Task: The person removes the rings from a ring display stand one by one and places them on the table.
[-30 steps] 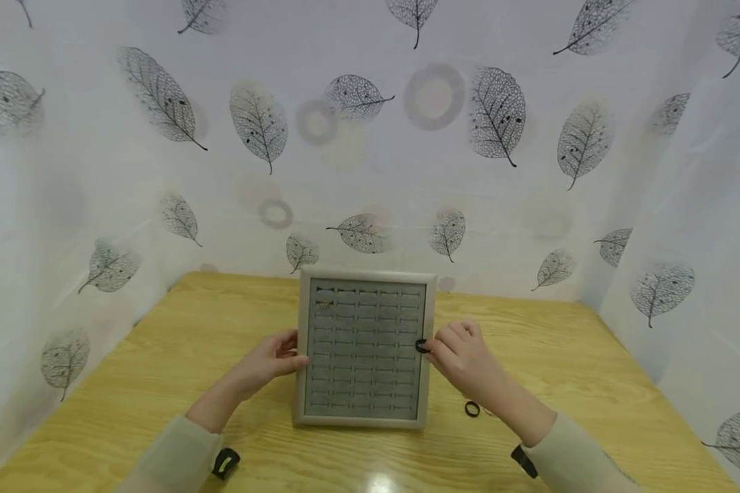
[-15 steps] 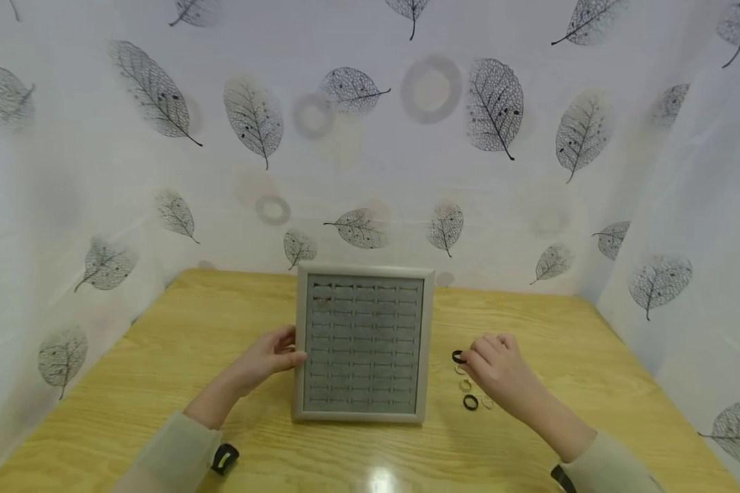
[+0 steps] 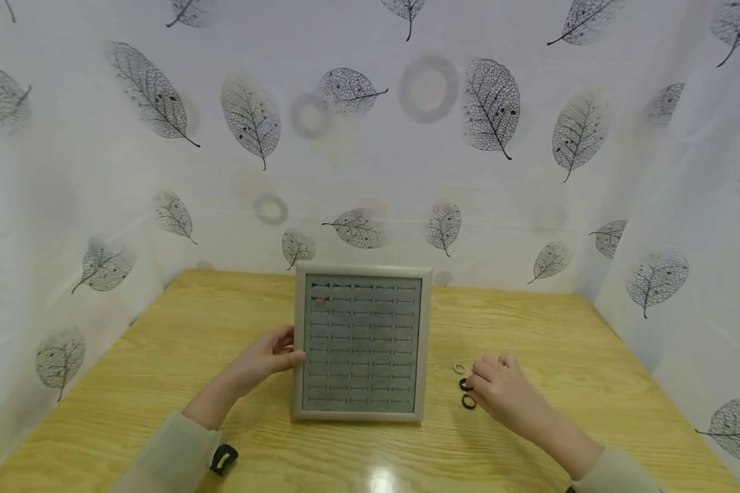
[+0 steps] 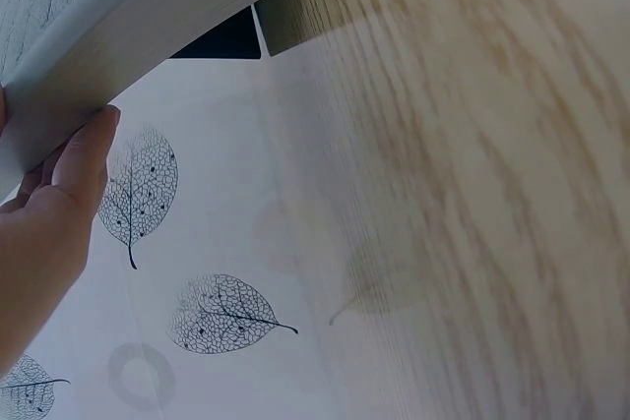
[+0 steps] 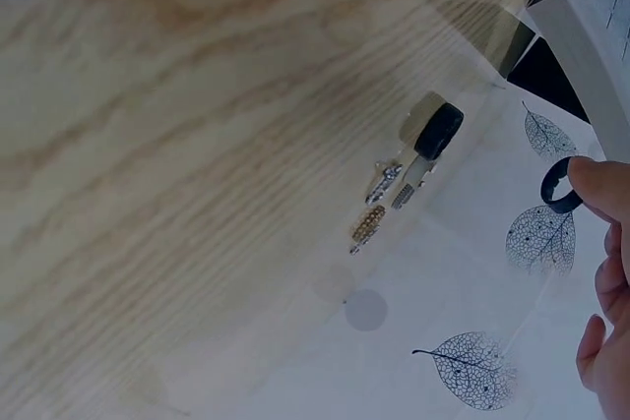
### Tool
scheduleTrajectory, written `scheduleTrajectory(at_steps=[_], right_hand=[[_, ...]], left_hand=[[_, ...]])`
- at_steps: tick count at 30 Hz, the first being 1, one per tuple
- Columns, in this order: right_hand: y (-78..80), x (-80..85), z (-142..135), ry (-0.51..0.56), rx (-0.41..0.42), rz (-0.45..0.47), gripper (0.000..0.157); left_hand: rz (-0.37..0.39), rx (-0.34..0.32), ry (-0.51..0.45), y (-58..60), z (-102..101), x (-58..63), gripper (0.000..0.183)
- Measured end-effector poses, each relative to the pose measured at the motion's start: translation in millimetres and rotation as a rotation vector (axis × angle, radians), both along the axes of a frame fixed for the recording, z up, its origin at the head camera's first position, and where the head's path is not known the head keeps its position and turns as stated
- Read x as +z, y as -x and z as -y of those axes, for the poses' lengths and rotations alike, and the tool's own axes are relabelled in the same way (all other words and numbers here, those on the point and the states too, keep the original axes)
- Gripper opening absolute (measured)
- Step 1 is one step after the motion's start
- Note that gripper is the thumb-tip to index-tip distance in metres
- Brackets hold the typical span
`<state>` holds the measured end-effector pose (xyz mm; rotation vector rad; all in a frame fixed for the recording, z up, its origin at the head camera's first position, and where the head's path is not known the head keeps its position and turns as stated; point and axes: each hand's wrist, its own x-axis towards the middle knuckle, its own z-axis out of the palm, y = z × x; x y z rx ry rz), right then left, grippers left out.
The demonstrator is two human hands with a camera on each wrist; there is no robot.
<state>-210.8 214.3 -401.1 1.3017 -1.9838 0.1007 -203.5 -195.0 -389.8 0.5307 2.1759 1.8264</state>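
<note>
My left hand (image 3: 262,359) holds the left edge of an upright ring display board (image 3: 427,342), its thumb at the front of the pale frame and its fingers behind. The left wrist view shows that hand (image 4: 49,228) at the side of the frame (image 4: 148,31). Rows of slots line the grey padding, and a coppery ring (image 3: 321,298) sits in the second row at left. Right of the board, my right hand (image 3: 512,397) pinches a black ring (image 5: 558,187) between thumb and finger, above the table in the right wrist view.
A second black ring (image 5: 439,132) stands on the wooden table (image 3: 234,301). Beside it are a silver ring (image 5: 384,184), a gold ring (image 5: 369,226) and another silver one. A black support (image 4: 221,41) shows behind the board. Leaf-patterned cloth (image 3: 370,157) surrounds the table.
My right hand has drawn back from the board's right edge with the black ring and come lower, over the loose rings. My left hand keeps its grip on the board.
</note>
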Motion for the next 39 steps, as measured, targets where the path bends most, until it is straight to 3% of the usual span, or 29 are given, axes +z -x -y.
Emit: scheduleTrajectory(at_steps=[8, 23, 39], right_hand=[[-7.7, -9.1, -3, -0.099, -0.046, 0.048, 0.03], [-15.9, -15.4, -3, -0.26, -0.135, 0.251, 0.023], [-17.3, -18.3, -6, -0.33, -0.176, 0.299, 0.019]], left_hand=[[0.011, 0.009, 0.0, -2.3, 0, 1.4, 0.065], [0.003, 0.011, 0.006, -0.2, 0, -0.4, 0.067], [-0.012, -0.003, 0.013, -0.7, 0, 0.1, 0.063]])
